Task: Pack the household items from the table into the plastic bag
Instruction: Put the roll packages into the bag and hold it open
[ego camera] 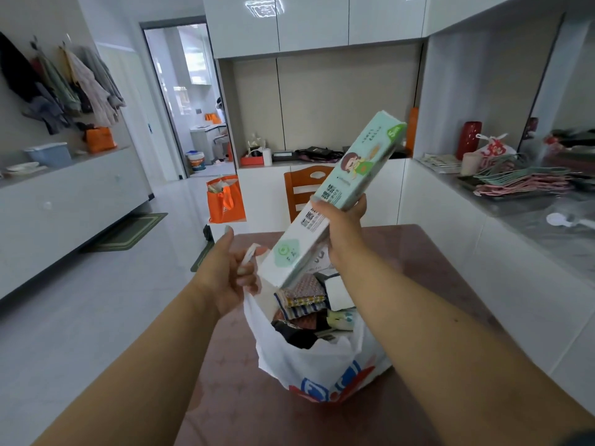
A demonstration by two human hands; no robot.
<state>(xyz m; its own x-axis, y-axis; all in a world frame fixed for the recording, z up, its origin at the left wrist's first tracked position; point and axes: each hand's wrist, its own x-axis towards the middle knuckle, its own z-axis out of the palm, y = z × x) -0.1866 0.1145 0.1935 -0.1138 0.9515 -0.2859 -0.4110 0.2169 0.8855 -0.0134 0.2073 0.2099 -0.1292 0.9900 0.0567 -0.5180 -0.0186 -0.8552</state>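
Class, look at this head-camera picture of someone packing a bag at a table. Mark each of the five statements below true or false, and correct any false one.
1. The right hand grips a long green-and-white box. True.
2. The box lies flat on the table. False: it is held tilted in the air, its lower end over the bag's mouth.
3. The left hand holds a handle of the white plastic bag. True.
4. The bag is empty. False: cloths and packets already fill it.
5. The chair behind the table is blue. False: it is orange-brown wood.
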